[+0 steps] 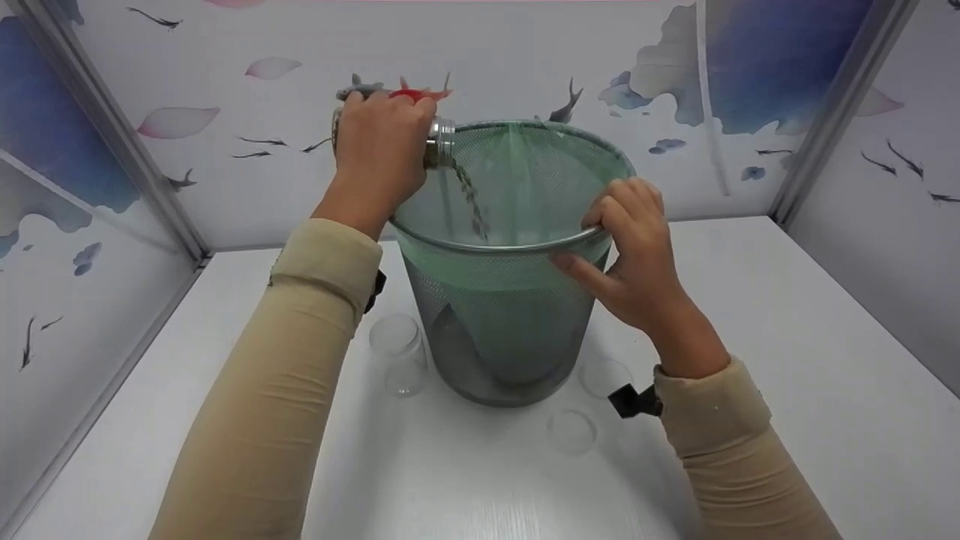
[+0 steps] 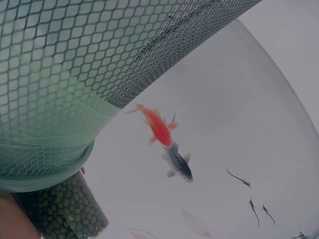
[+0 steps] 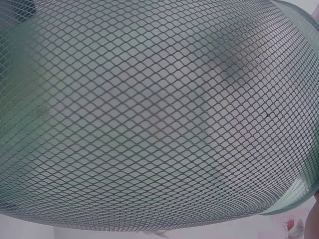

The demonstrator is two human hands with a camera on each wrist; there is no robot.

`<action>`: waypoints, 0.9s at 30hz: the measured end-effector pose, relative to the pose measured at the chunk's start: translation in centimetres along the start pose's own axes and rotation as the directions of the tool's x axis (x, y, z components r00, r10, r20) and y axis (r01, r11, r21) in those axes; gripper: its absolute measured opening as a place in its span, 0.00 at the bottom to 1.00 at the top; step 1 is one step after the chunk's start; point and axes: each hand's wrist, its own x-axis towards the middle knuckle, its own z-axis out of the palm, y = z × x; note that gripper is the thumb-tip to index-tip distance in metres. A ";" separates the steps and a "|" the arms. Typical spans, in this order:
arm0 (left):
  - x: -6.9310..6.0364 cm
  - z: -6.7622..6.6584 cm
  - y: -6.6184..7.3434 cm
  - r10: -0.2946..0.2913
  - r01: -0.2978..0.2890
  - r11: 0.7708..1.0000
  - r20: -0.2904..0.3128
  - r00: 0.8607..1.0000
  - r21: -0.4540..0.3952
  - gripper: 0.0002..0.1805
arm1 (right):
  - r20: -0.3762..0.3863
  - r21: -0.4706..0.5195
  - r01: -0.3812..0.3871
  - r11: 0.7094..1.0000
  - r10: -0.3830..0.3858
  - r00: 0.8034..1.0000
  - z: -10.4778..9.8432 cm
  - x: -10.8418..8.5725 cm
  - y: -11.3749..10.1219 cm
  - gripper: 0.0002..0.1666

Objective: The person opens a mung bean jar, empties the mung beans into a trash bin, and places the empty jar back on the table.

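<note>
My left hand point(image 1: 382, 146) grips a clear jar point(image 1: 442, 142), tipped on its side above the left rim of a mesh wastebasket point(image 1: 495, 375). Green beans point(image 1: 471, 196) stream from its mouth into the basket; in the left wrist view, more green beans point(image 2: 70, 209) fill the jar. A green bag point(image 1: 517, 180) lines the basket and folds over its metal rim. My right hand point(image 1: 634, 247) holds that rim at the right, fingers over the top and thumb on the outside. Mesh nearly fills the right wrist view.
An uncovered clear jar point(image 1: 397, 356) stands left of the basket on the white table point(image 1: 465, 480). Two clear round lids point(image 1: 572, 433) lie in front and to the right. Behind rises a white wall point(image 1: 487, 45) printed with fish and petals.
</note>
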 end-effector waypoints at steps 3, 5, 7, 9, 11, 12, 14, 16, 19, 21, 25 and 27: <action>0.0 0.0 0.0 -0.004 0.004 1.000 0.008 1.000 -0.004 0.17 | 0.000 0.002 0.001 1.000 -0.001 1.000 0.0 0.0 0.0 0.34; 0.0 0.0 0.1 -0.008 0.008 1.000 0.016 1.000 -0.004 0.17 | 0.000 0.002 0.002 1.000 -0.002 1.000 0.0 0.0 0.0 0.34; 0.0 0.0 0.1 -0.010 0.010 1.000 0.022 1.000 0.004 0.18 | 0.001 -0.002 0.002 1.000 -0.002 1.000 0.0 0.0 0.0 0.35; 0.1 -0.1 0.1 -0.012 0.012 1.000 0.024 1.000 0.008 0.17 | 0.001 -0.006 0.001 1.000 -0.001 1.000 0.0 0.0 0.0 0.35; 0.1 -0.1 0.1 -0.012 0.012 1.000 0.024 1.000 0.013 0.17 | 0.001 -0.011 -0.001 1.000 0.001 1.000 0.0 0.0 0.0 0.35; 0.1 -0.1 0.1 -0.011 0.011 1.000 0.024 1.000 0.018 0.18 | 0.001 -0.012 -0.001 1.000 0.001 1.000 0.0 0.0 0.0 0.35; 0.1 -0.1 0.1 -0.011 0.010 1.000 0.024 1.000 0.019 0.18 | 0.000 -0.010 -0.002 1.000 0.002 1.000 0.0 0.0 0.0 0.35; 0.1 -0.1 0.1 -0.009 0.008 1.000 0.027 1.000 0.023 0.19 | 0.000 -0.009 -0.002 1.000 0.002 1.000 0.0 0.0 0.0 0.34; 0.0 -0.1 0.1 -0.009 0.008 1.000 0.030 1.000 0.021 0.18 | -0.001 -0.008 -0.002 1.000 0.002 1.000 0.0 0.0 0.0 0.35; 0.0 -0.2 0.1 -0.010 0.009 1.000 0.033 0.999 0.020 0.17 | 0.000 -0.008 -0.002 1.000 0.002 1.000 0.0 0.0 0.0 0.35; 0.0 -0.2 0.1 -0.005 0.004 1.000 0.036 0.999 0.023 0.17 | -0.002 -0.008 0.001 1.000 -0.001 1.000 0.0 0.0 0.0 0.35; 0.1 -0.2 0.1 -0.001 0.000 1.000 0.035 0.999 0.022 0.18 | -0.003 -0.007 0.003 1.000 -0.003 1.000 0.1 0.0 0.0 0.35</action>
